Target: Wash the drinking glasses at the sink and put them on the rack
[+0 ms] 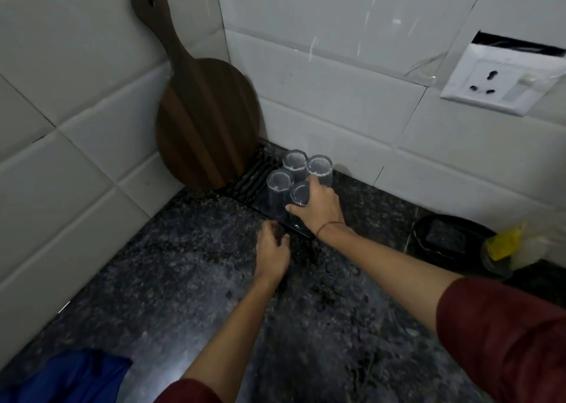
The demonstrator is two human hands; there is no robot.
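Several clear drinking glasses stand upside down, packed together, on a black ribbed rack (249,182) in the counter's back corner. My right hand (318,209) is wrapped around the nearest glass (299,195), which stands on the rack's front end. The other glasses (279,185) stand just behind and beside it. My left hand (272,249) rests with fingers curled on the counter, at the rack's front edge, and holds nothing.
A dark wooden paddle board (202,120) leans in the tiled corner behind the rack. A black dish (450,237) with a yellow sponge (502,245) sits at the right. A wall socket (493,82) is up right; blue cloth (67,378) lies at the bottom left of the granite counter (183,264).
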